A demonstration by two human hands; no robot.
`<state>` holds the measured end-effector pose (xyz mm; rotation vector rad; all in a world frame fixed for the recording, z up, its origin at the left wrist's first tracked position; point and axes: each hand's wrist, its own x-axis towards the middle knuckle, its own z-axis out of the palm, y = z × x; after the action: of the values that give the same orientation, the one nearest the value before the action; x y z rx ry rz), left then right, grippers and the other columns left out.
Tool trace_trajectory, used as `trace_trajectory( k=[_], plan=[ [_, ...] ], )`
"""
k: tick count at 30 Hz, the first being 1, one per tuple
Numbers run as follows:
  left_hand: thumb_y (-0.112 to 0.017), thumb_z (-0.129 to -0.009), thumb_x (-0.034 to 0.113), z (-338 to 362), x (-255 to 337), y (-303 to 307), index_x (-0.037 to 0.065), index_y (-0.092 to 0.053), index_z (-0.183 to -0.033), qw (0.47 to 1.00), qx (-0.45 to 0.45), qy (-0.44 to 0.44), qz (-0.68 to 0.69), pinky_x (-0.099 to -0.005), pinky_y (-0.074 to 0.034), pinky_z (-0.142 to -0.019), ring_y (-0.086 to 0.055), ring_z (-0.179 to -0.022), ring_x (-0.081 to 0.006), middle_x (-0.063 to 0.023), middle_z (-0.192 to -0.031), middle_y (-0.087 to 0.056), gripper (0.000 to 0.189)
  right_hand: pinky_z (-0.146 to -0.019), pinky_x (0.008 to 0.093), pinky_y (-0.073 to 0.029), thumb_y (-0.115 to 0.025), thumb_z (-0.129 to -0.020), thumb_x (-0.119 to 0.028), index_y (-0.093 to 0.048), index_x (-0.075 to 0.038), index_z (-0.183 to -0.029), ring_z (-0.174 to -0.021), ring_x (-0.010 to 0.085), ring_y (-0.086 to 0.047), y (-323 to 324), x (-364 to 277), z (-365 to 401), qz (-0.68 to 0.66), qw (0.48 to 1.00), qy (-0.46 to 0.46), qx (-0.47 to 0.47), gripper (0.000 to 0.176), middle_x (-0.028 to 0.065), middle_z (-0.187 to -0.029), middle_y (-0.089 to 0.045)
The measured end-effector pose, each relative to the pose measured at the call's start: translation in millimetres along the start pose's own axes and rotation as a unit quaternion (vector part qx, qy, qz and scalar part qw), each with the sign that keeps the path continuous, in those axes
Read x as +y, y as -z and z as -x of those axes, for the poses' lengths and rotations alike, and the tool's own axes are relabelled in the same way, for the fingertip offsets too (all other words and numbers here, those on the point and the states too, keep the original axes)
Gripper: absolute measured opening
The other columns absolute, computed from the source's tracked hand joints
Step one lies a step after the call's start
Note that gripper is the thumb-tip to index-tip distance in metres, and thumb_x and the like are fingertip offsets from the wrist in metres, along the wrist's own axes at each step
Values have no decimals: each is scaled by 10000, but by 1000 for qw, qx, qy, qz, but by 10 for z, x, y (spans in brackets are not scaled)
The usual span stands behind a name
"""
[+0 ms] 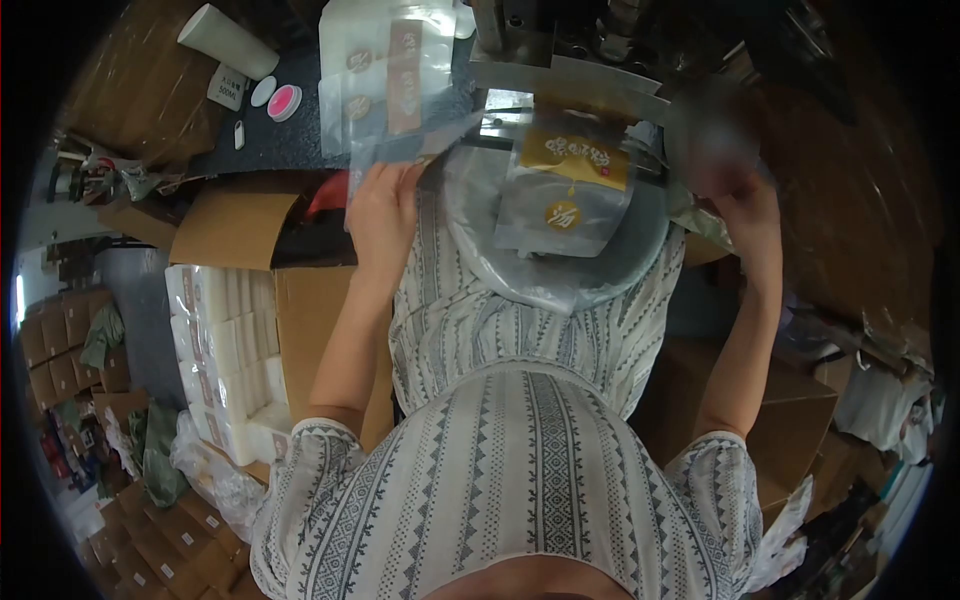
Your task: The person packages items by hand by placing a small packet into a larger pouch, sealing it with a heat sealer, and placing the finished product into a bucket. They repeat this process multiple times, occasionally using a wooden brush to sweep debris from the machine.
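Note:
My left hand (384,215) is closed on the edge of a clear plastic bag (440,140), left of a round basin. Over the basin (640,250), lined with clear plastic, lies a printed pouch (568,195) with a gold band and a round gold emblem. To the right, my right hand (750,215) has its fingers drawn together beside a machine; a blur covers the space above it, and what it holds, if anything, is hidden. A metal plate (570,85) of the machine spans the area behind the pouch.
Flat printed pouches (405,80) lie on the dark table, with a pink round tin (284,102) and a white cup (228,42) to their left. An open carton (325,330) and white packs (230,350) stand at lower left. Another carton (790,430) is at right.

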<state>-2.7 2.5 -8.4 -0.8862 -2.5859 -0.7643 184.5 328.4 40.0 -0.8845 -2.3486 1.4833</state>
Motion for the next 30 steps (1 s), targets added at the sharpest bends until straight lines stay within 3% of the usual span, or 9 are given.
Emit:
trace_trajectory(
  k=[5, 8, 12, 17, 20, 22, 26, 28, 30],
  plan=[
    [-656, -790, 50, 54, 545, 171, 40, -633, -851, 995, -7, -43, 88, -374, -462, -584, -587, -695, -319, -108, -784, -576, 66, -731, 280, -497, -712, -774, -51, -645, -18, -1006, -844, 178, -624, -662, -557, 167, 123, 924, 361, -9, 243, 82, -985, -654],
    [-668, -783, 53, 66, 628, 176, 42, -633, -848, 985, -35, -106, 134, -375, -460, -571, -580, -671, -322, -108, -763, -566, 75, -725, 327, -501, -722, -751, -114, -644, -24, -992, -825, 249, -620, -805, -585, 148, 85, 902, 419, -63, 268, 92, -925, -642],
    [-654, -813, 69, 99, 685, -8, 38, -650, -883, 962, -148, -101, 206, -358, -466, -568, -600, -655, -295, -116, -800, -598, 76, -733, 325, -501, -721, -766, -123, -643, -26, -1022, -851, 256, -626, -764, -535, 165, 23, 943, 301, -143, 285, 98, -958, -647],
    [-616, -895, 148, -344, 808, -359, 8, -659, -1008, 813, -386, 171, 401, -294, -492, -594, -646, -725, -147, -99, -936, -669, 185, -803, 307, -490, -724, -789, -150, -618, -61, -1143, -911, 170, -616, -557, -334, 81, 74, 970, 230, 40, 381, 93, -1062, -650],
    [-612, -914, 192, -495, 839, -594, 2, -646, -1043, 681, -346, 310, 566, -258, -504, -625, -641, -755, -126, -67, -941, -660, 232, -788, 380, -511, -696, -806, -182, -596, -78, -1160, -931, 311, -640, -316, -318, 179, 172, 977, 128, 15, 383, 160, -1090, -635],
    [-604, -923, 199, -471, 837, -641, -21, -628, -1060, 675, -339, 318, 572, -247, -515, -643, -645, -771, -141, -62, -941, -652, 260, -778, 402, -508, -674, -819, -184, -603, -73, -1133, -933, 330, -635, -172, -129, 72, 297, 944, 112, 90, 340, 168, -1082, -633],
    [-623, -905, 271, -485, 377, -597, -68, -584, -1114, 876, -145, 158, 432, -316, -515, -754, -634, -920, -241, -148, -1000, -631, 401, -760, 460, -495, -618, -840, -188, -602, -67, -1085, -938, 380, -616, -110, 205, -59, 428, 891, 47, 145, 274, 190, -1044, -629],
    [-635, -878, 337, -614, -121, -508, -57, -513, -1220, 994, 71, -69, 41, -409, -427, -928, -525, -1134, -342, -240, -1187, -536, 536, -763, 462, -495, -622, -828, -179, -593, -69, -1091, -935, 385, -614, -32, 400, -169, 392, 913, 48, 98, 287, 192, -1027, -628],
    [-654, -847, 344, -372, -270, -519, -38, -439, -1292, 996, -51, 14, -66, -478, -324, -1011, -401, -1247, -394, -269, -1315, -428, 625, -766, 464, -494, -625, -815, -169, -583, -70, -1097, -931, 391, -611, -29, 377, -185, 355, 932, 52, 54, 301, 194, -1009, -626]
  ],
)
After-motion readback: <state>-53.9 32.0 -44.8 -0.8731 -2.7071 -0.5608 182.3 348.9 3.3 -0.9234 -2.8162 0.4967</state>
